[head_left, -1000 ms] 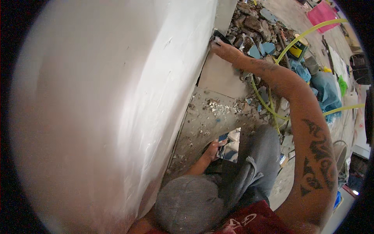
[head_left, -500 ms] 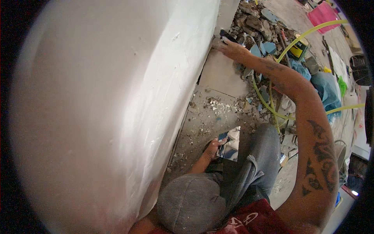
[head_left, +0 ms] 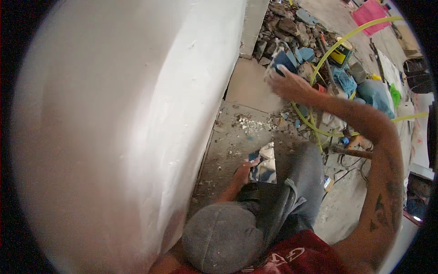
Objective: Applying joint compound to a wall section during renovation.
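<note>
My left hand (head_left: 245, 170) is low in front of my bent knee, closed on a broad, flat, dark blue putty knife (head_left: 266, 165) smeared with white plaster. My right arm reaches far forward. At its end my right hand (head_left: 285, 84), a little blurred, is closed around another putty knife (head_left: 284, 60), dark blue and flat, with whitish paste along its left edge. This one is held over the rubble side of a smooth beige floor tile (head_left: 248, 84), apart from the white plastered wall (head_left: 200, 59) on the left. The fingers of both hands are partly hidden.
White crumbs (head_left: 255, 124) litter the floor by the wall. Broken rubble (head_left: 289, 25) is heaped at the far end. A yellow hose (head_left: 340, 43) loops past my right arm, near a black-and-yellow can (head_left: 341, 52) and a blue plastic bag (head_left: 376, 96). My knee (head_left: 303, 166) is close.
My right hand has come away from the base of the wall, moving right and nearer with its putty knife, whose flat side now shows. The left putty knife has tilted slightly.
</note>
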Available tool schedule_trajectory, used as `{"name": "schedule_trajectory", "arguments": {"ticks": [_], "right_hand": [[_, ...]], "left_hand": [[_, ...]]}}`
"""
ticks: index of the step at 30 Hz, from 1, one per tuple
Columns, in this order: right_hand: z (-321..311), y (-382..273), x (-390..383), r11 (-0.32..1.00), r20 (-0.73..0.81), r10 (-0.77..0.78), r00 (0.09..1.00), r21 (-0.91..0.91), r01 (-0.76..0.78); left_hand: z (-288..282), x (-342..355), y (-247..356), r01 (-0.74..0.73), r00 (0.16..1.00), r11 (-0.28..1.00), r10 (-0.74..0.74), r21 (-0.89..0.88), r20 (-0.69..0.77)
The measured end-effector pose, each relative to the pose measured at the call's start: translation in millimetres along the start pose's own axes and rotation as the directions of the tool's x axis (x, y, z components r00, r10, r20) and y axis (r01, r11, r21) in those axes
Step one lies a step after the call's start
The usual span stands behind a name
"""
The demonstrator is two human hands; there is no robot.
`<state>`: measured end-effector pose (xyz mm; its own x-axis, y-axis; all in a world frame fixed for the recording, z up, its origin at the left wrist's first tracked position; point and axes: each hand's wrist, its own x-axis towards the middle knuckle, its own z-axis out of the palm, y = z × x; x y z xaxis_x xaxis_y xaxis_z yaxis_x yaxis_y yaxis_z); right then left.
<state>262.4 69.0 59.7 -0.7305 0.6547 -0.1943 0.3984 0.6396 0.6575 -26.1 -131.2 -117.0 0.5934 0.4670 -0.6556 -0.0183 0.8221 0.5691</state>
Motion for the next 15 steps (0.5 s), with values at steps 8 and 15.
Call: {"name": "schedule_trajectory", "arguments": {"ticks": [8, 15], "right_hand": [[-131.6, -6.6, -38.1, -0.234, 0.172, 0.761, 0.625, 0.972, 0.017], [-131.6, -70.6, -62.4, -0.866, 0.774, 0.497, 0.392, 0.412, 0.284]], "left_hand": [[51.8, -10.9, 177.0, -0.154, 0.947, 0.977, 0.188, 0.145, -0.26], [62.3, -20.9, 232.0, -0.383, 0.906, 0.911, 0.34, -0.15, -0.251]]}}
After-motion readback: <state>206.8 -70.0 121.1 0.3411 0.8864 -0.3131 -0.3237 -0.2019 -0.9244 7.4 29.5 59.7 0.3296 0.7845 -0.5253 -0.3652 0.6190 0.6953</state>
